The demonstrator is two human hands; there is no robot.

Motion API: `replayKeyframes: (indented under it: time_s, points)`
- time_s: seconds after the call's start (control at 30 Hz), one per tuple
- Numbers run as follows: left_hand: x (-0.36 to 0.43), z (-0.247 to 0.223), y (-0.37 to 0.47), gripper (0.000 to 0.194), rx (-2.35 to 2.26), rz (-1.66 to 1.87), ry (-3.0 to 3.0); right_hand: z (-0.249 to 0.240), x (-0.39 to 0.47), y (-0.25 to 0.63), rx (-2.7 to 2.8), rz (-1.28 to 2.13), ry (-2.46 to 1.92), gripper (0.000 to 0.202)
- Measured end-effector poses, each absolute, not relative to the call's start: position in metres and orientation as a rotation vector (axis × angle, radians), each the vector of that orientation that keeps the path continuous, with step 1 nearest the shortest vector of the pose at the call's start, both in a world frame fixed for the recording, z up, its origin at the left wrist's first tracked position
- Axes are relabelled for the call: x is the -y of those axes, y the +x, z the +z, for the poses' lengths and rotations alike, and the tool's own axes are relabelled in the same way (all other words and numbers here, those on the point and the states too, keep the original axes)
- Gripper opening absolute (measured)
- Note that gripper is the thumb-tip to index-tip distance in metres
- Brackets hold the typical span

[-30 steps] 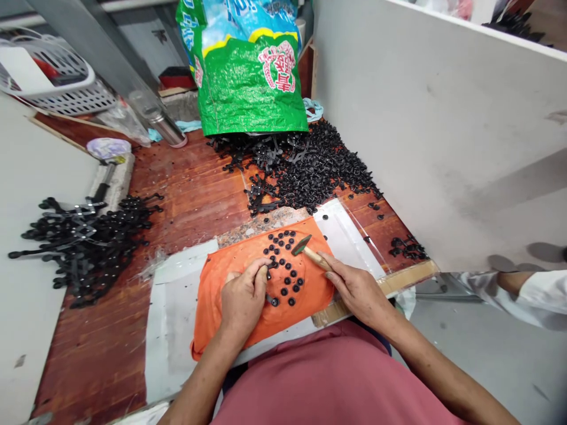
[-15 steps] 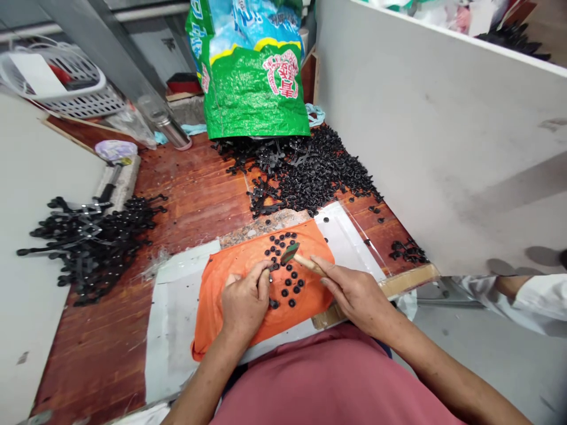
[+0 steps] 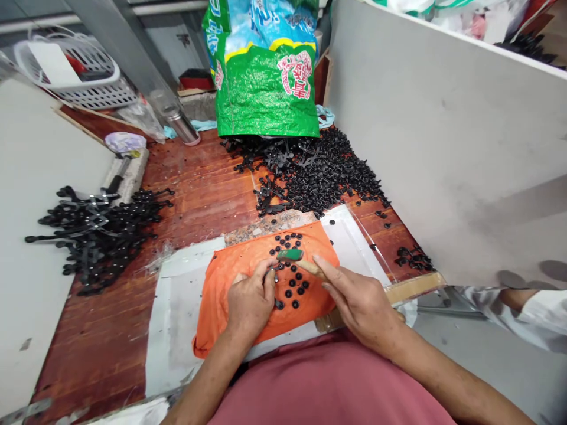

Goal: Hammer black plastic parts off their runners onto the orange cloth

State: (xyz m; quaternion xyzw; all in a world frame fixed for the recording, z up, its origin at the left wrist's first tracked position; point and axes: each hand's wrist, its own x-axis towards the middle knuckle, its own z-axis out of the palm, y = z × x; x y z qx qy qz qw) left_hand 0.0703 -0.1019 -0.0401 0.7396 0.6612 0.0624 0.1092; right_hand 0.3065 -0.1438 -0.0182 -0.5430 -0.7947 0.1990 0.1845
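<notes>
In my right hand (image 3: 365,301) is the wooden handle of a small hammer (image 3: 290,255) with a green head. The head hangs over the upper part of an orange cloth (image 3: 221,307), close to my left fingertips. My left hand (image 3: 251,295) is closed, thumb and forefinger pinching a small black jointed part (image 3: 275,276) against the cloth. Most of that part is hidden by the fingers. Several round black caps (image 3: 289,293) lie scattered on the cloth to the right of my left hand. Whether the hammer touches the part, I cannot tell.
A large heap of small black pieces (image 3: 328,177) lies beyond the cloth, below a green bag (image 3: 266,100). At left is a pile of black jointed parts (image 3: 97,236). A grey panel (image 3: 443,130) bounds the right side. A metal flask (image 3: 181,125) stands at the back.
The hammer head has swung from a slanted position to nearly level, nearer my left fingertips. My left hand keeps its pinch on the part. The whole view has shifted slightly.
</notes>
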Motion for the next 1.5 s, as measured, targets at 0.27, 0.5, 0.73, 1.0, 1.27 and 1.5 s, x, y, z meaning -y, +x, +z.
replayKeyframes:
  time_s: [0.27,0.5,0.73,1.0,1.27,1.5]
  points:
    - [0.099,-0.037,0.072,0.032,-1.946,0.103,2.149,-0.018,0.142,0.302,2.257,0.594,-1.536,0.056]
    - [0.098,-0.035,0.072,0.031,-1.944,0.070,2.139,-0.020,0.142,0.308,2.241,0.565,-1.558,0.057]
    - [0.098,-0.037,0.073,0.033,-1.950,0.016,2.170,-0.017,0.138,0.303,2.405,0.541,-1.620,0.053]
    - [0.098,-0.035,0.076,0.034,-1.948,-0.027,2.165,-0.014,0.138,0.301,2.415,0.530,-1.653,0.055]
    - [0.100,-0.034,0.076,0.037,-1.943,0.005,2.115,-0.021,0.138,0.295,2.297,0.734,-1.639,0.051]
    - [0.098,-0.032,0.055,0.040,-1.627,0.578,1.585,-0.024,0.134,0.322,1.839,0.996,-1.534,0.050]
